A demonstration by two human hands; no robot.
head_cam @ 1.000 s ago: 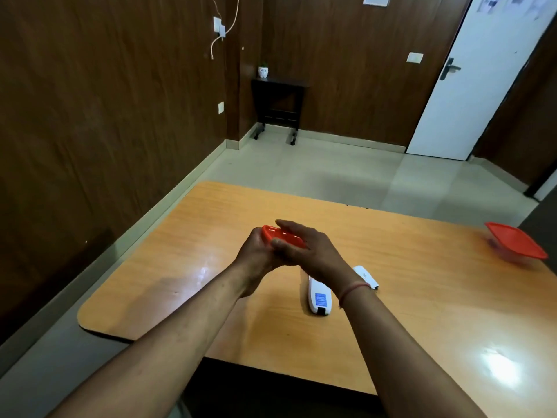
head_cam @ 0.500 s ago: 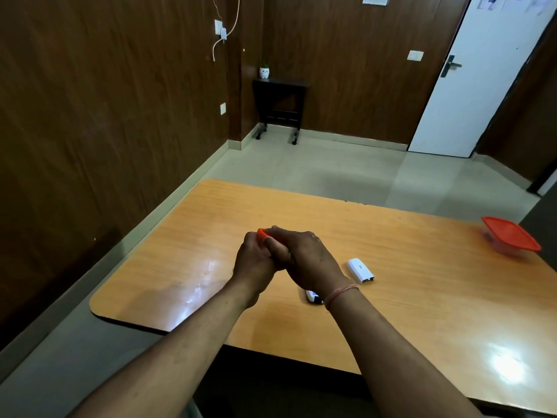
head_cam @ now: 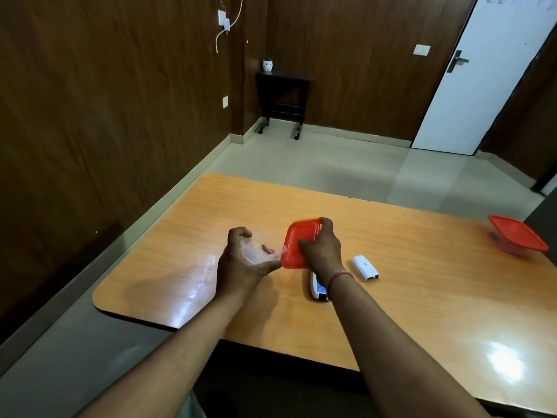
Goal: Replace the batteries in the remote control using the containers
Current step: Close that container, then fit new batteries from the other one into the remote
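1. Remote control [head_cam: 318, 289] is lying on the bench [head_cam: 422, 282] at about 6 o'clock from the right hand [head_cam: 321, 248], mostly hidden by that wrist; its white battery cover [head_cam: 365, 267] is resting just beside it, at 3 o'clock.
2. Left hand [head_cam: 245, 260] is cupping a clear container [head_cam: 256, 253], fingers curled round its far rim; what it is holding inside cannot be told.
3. Right hand's fingers are pinching the red lid [head_cam: 300, 244], tilted and touching the tub at the lid's 8 o'clock corner.
4. Risk: the tub is sitting loosely in the palm, so a jerk as the lid is coming free could be tipping it and scattering any batteries across the bench.
5. Risk: the right forearm is hanging right above the remote and could be knocking it or the cover.
6. Second lidded container [head_cam: 517, 236] is sitting well apart at 3 o'clock, near the edge.
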